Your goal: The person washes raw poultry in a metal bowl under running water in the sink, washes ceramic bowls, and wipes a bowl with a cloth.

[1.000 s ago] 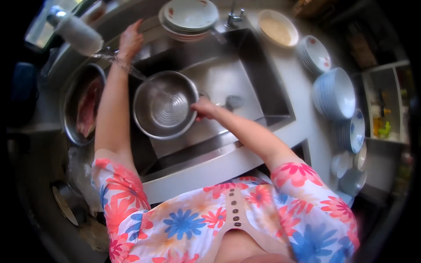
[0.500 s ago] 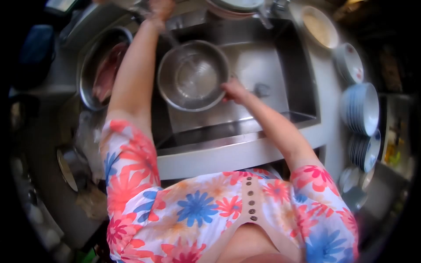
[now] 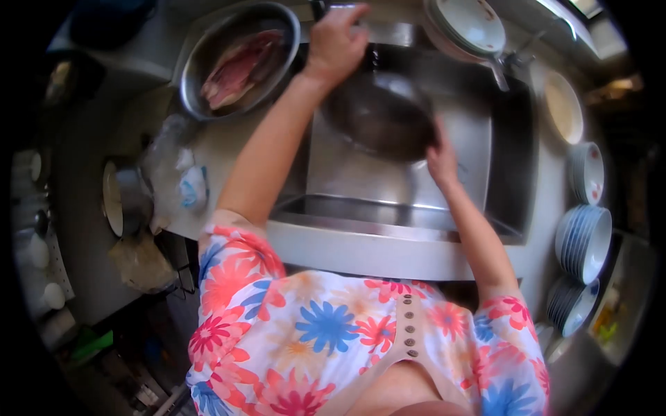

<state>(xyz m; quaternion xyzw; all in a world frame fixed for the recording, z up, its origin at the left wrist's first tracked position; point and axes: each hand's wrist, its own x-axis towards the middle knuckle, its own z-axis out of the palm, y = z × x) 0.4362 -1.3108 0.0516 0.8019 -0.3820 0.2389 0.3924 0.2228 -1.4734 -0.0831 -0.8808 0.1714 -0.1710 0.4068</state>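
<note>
My right hand [image 3: 442, 154] grips the rim of a round metal bowl [image 3: 381, 118] on its right side. The bowl is tilted and blurred over the sink [image 3: 388, 184], its dark outside towards me. At the sink's far edge, my left hand [image 3: 338, 47] has its fingers curled at the faucet [image 3: 343, 5], which shows only in part at the top edge. A thin broken stream of water [image 3: 375, 59] falls beside that hand towards the bowl.
Left of the sink stands a metal basin [image 3: 187, 90] holding a piece of raw meat [image 3: 243, 69]. Stacked plates [image 3: 475, 28] sit at the far right corner. Along the right counter are a pale-filled bowl [image 3: 562, 107] and stacked bowls [image 3: 586, 239]. A pot [image 3: 128, 197] stands at left.
The bowl has tipped from upright, with its inside showing, to tilted with its outer side showing. My right hand still holds its rim. The whole view has shifted, bringing the meat basin fully into sight.
</note>
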